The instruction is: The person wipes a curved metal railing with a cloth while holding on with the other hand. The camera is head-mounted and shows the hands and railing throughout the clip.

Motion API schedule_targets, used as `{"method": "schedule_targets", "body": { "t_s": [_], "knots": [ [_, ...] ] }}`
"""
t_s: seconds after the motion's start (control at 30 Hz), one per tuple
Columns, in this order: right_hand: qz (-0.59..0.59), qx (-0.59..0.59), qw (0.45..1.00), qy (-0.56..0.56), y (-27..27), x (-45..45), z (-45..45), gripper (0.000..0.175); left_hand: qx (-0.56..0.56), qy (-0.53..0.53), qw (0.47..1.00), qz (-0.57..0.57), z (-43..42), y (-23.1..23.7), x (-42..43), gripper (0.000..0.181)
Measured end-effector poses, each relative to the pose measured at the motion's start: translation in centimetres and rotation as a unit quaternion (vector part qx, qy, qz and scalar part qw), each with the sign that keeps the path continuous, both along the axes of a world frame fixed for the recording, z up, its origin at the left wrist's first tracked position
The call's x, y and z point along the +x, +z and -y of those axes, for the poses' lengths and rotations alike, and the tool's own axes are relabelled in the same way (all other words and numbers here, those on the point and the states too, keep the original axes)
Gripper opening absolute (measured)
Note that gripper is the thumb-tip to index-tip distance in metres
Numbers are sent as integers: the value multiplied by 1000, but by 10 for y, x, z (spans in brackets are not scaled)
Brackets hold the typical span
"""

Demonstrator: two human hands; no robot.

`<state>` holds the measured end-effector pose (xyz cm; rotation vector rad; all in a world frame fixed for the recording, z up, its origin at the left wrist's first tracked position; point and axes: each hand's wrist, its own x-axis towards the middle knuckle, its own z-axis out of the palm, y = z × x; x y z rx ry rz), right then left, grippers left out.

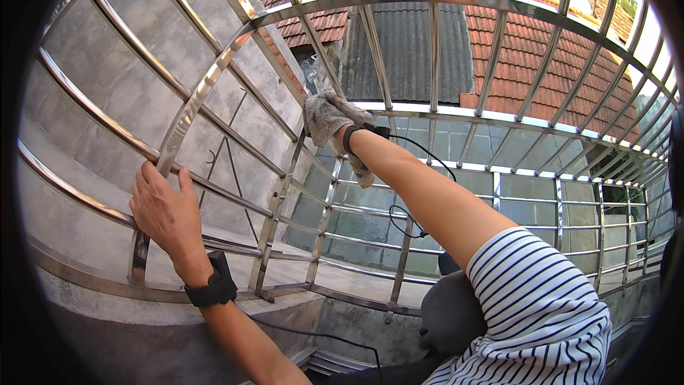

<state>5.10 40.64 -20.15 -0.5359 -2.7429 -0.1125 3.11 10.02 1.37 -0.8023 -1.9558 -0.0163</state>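
Note:
My left hand (164,211) is wrapped around a flat upright stainless-steel bar (184,107) of a window cage, where round horizontal rails meet it. The thumb lies along one side; the curled fingertips are hidden behind the metal. Farther out, my right hand (342,131) is mostly covered by a grey fluffy cloth (323,112). It presses this cloth against the cage's corner post (280,59), near a horizontal flat rail (454,110). A loose end of the cloth hangs below the wrist. Black straps with small devices circle both wrists.
Steel bars form the cage's front, side and gridded floor (368,214). A concrete wall (112,80) stands beyond the left side. Black cables (320,335) trail from the wrists. Below lie a tiled yard (449,139), corrugated roofing (406,48) and red roof tiles (550,69).

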Motion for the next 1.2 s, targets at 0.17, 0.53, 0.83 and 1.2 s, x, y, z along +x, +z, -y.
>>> {"method": "schedule_targets", "body": {
  "t_s": [0.17,0.53,0.83,1.2],
  "knots": [
    [26,49,996,-63,-3,5,3,21,2,22,1000,-2,-1,1,1,37],
    [33,315,948,10,15,65,38,31,3,0,1000,10,4,3,2,39],
    [148,207,967,-27,7,26,9,27,1,-1,1000,22,2,1,0,39],
    [50,212,975,-31,-6,7,6,23,-5,20,1000,13,1,1,1,40]
  ]
}}
